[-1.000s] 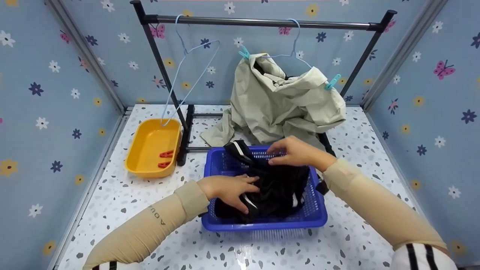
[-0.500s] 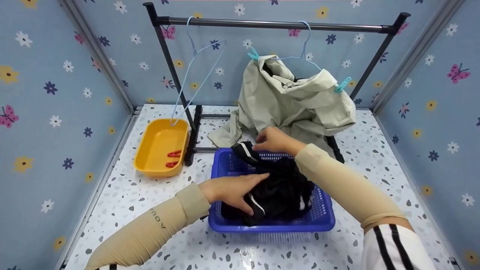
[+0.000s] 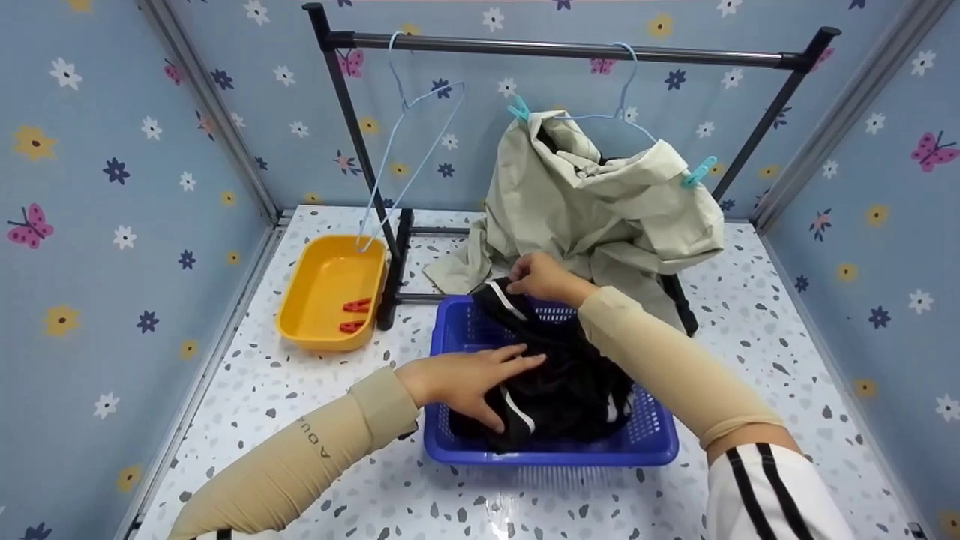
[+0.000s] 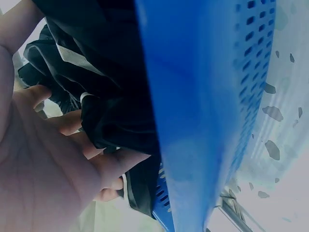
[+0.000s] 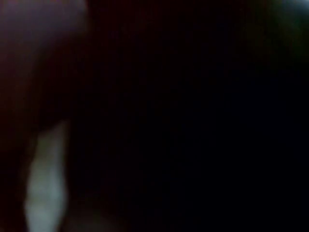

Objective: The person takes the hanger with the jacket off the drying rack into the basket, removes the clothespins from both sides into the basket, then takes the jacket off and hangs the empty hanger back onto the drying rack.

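A black garment with white stripes point(image 3: 570, 390) lies bunched in a blue perforated plastic basket point(image 3: 551, 456). My left hand point(image 3: 466, 379) rests on the near left part of the cloth with its fingers spread. In the left wrist view, its fingers point(image 4: 70, 122) lie against the dark folds beside the blue basket wall. At the basket's far rim my right hand point(image 3: 546, 277) pinches a striped end of the garment between thumb and fingers. The right wrist view is almost wholly dark, with one pale strip at its lower left.
Behind the basket stands a black clothes rack point(image 3: 562, 49). A beige garment point(image 3: 600, 202) hangs from a hanger there with turquoise clips point(image 3: 699, 172). Left of it hangs a bare blue hanger point(image 3: 405, 105). A yellow tub point(image 3: 319, 285) holds red clips point(image 3: 356, 305).
My right hand has moved left to the striped end and taken hold of it. My left hand stays on the garment. The head view has shifted, so the scene sits farther right.
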Demonstrator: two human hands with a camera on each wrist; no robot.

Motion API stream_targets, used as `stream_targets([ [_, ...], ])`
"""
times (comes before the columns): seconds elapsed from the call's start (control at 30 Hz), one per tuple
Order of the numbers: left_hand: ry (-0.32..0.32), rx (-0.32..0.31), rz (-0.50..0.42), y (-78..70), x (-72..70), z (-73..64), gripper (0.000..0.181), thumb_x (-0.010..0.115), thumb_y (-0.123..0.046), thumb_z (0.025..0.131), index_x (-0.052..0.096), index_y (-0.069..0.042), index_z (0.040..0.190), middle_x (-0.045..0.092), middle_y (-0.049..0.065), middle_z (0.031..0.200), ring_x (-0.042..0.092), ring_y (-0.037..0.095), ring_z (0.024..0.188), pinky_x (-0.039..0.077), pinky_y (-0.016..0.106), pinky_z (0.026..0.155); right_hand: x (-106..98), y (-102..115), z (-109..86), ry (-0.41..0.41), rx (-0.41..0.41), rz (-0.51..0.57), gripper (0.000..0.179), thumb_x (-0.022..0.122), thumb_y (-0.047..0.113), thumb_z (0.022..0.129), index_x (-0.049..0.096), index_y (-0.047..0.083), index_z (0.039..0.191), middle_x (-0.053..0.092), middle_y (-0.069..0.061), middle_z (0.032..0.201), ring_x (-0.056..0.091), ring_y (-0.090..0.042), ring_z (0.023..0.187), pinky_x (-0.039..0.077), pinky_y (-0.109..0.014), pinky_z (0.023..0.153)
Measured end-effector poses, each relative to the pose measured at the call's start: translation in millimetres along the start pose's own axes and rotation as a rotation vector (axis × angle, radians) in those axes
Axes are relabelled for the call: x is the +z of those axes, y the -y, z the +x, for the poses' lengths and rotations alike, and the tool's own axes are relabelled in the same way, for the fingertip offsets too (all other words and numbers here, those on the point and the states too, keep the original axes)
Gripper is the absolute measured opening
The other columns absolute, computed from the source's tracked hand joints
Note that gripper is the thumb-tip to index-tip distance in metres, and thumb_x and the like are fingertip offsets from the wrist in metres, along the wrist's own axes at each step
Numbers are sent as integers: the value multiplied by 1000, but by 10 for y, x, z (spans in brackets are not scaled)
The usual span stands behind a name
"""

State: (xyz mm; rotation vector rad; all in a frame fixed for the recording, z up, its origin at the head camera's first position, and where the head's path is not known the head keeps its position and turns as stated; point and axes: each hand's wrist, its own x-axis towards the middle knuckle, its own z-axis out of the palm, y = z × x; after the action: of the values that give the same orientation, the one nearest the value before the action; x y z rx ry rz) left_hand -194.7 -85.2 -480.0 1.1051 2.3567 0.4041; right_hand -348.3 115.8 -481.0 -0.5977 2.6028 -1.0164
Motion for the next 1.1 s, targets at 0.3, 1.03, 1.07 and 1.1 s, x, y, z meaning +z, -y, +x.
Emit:
stream_targets([
  [0.3,-17,6,1,11,-24,5,111,85,-49,93,11,-40,175,15,9,183,30,35,165,34,53,131,-194,129,-130,-107,-69,442,28,72,-7,92,64,14,75,70,-28,141,67,-37,130,51,-19,91],
  [1.03,-528,-72,-95,300,-496,301,79,78,-34,100,44,-3,164,43,21,170,42,40,158,34,52,132,-769,56,-920,420,-438,692,28,66,-18,94,72,8,93,84,-4,115,79,-14,108,62,-21,85],
  [1.07,-522,-41,-62,289,-492,325,69,76,-29,101,51,-3,160,47,21,167,45,39,156,36,51,130,-762,48,-952,460,-444,678,23,67,-18,94,72,4,93,83,-4,115,79,-14,109,62,-21,86],
  [1.1,-518,-6,-28,275,-486,343,60,73,-25,102,57,-3,155,52,21,164,50,39,153,39,51,129,-754,42,-984,497,-442,662,18,68,-18,93,71,0,93,83,-4,116,79,-14,109,62,-21,86],
])
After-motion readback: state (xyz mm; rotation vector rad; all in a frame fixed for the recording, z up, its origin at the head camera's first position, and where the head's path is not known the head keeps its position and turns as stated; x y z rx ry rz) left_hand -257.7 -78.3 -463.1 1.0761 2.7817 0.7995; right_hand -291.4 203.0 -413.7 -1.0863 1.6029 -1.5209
